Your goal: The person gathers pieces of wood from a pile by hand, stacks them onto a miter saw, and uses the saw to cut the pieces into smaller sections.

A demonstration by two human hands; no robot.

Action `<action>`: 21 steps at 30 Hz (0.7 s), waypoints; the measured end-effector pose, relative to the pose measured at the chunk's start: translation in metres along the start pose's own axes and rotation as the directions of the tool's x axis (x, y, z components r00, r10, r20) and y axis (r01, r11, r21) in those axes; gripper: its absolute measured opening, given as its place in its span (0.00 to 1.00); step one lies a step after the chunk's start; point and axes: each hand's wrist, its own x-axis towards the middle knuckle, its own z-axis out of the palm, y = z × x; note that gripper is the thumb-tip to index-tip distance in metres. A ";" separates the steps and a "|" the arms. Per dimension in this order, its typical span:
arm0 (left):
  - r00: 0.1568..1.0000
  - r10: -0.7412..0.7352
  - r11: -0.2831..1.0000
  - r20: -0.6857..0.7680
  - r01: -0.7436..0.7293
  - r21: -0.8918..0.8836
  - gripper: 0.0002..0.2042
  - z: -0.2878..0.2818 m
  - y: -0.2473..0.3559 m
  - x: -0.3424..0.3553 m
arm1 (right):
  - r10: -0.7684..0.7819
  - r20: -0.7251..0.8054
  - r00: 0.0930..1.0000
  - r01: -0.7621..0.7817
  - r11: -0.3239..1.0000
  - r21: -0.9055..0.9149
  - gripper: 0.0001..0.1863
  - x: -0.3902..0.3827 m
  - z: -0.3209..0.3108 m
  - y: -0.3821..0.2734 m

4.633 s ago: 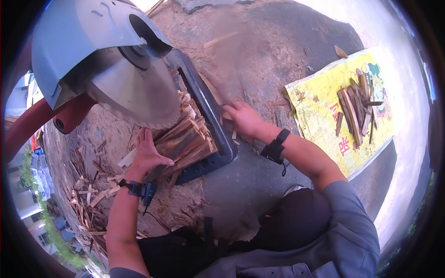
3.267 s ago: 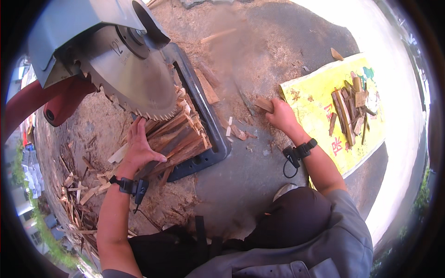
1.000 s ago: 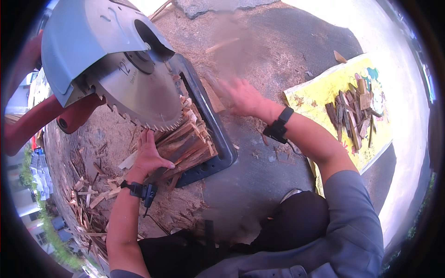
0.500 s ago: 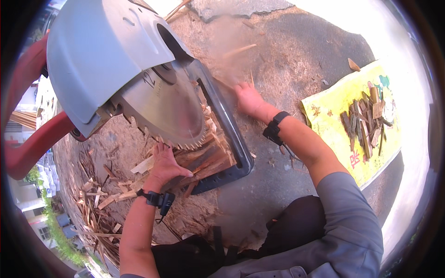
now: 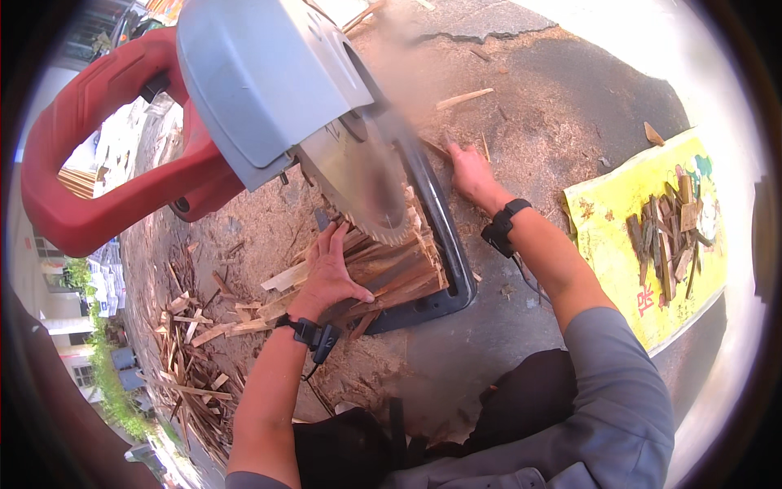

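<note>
The round toothed blade point(image 5: 366, 183) of a cut-off saw hangs under a grey guard point(image 5: 257, 73), its lower teeth at a bundle of rough wood strips point(image 5: 391, 273). My left hand point(image 5: 330, 273) spans the bundle's left end, thumb on the near side and fingers on the far side, with the fingertips close to the blade. Beyond the black saw base point(image 5: 463, 285), my right hand point(image 5: 474, 178) is closed on a thin wood stick point(image 5: 436, 148). The stick's far end passes behind the saw.
The red saw handle point(image 5: 122, 216) juts out at left. Offcuts point(image 5: 191, 391) are heaped at lower left. A yellow sheet point(image 5: 603, 216) at right carries a pile of short dark wood pieces point(image 5: 668, 236). Sawdust covers the ground, and dust hangs in the air behind the blade.
The whole view has shifted, so saw, hands and sheet sit farther right and more of the red handle shows. Both hands keep about the same places relative to the saw.
</note>
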 end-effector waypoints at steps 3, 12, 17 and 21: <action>0.999 -0.005 0.997 0.041 0.008 -0.081 0.65 0.000 0.012 0.006 | 0.036 -0.017 0.999 -0.035 0.999 0.036 0.18 0.002 -0.007 0.027; 0.995 0.069 0.982 -0.075 -0.081 -0.171 0.63 -0.009 0.000 -0.014 | 0.276 -0.400 0.874 -0.143 0.933 0.331 0.21 -0.124 -0.161 0.133; 0.984 0.119 0.966 -0.131 -0.145 -0.213 0.62 -0.001 -0.003 -0.007 | 0.306 -0.697 0.648 -0.516 0.850 -0.106 0.26 -0.209 -0.298 0.210; 0.969 0.169 0.958 -0.177 -0.204 -0.201 0.62 -0.019 0.004 -0.020 | 0.393 -0.178 0.902 -0.419 0.897 -0.140 0.33 -0.210 -0.300 0.095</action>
